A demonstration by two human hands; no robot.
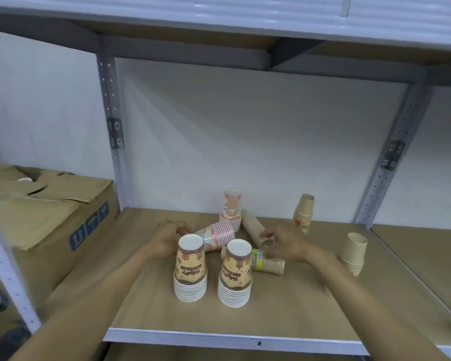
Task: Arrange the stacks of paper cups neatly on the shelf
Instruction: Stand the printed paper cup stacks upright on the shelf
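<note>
Two upside-down stacks of yellow-and-brown printed cups (190,272) (235,276) stand side by side near the shelf's front. Behind them a pink stack (215,234) lies on its side, with my left hand (167,239) at its closed end. A second pink stack (231,209) stands upright farther back. A plain brown stack (254,229) lies tilted on its side and my right hand (287,243) touches its near end. A short brown stack with a yellow label (267,263) lies under that hand. More brown stacks stand at the back right (303,212) and the right (353,252).
The shelf board (284,308) is brown with a white front edge. A crumpled cardboard box (47,214) fills the bay to the left. Grey uprights (113,136) (393,157) frame the bay, and another shelf runs overhead.
</note>
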